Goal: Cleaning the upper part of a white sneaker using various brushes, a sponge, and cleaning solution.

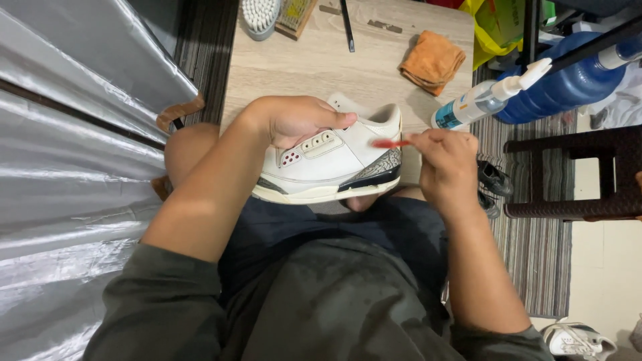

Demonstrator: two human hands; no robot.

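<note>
A white sneaker [334,167] with a grey speckled heel panel and a cream sole rests on its side on my lap. My left hand [294,120] grips it from above around the collar and lace area. My right hand [447,160] is closed on a small red brush handle [391,143], whose tip touches the sneaker's heel near the speckled panel. The brush's bristles are hidden against the shoe.
A low wooden table [321,60] ahead holds an orange cloth [433,61], a white scrub brush [259,17] and a black pen [348,27]. A spray bottle [481,100] and blue jug [568,83] sit right, beside a dark stool [575,174]. Silver sheeting [73,167] hangs left.
</note>
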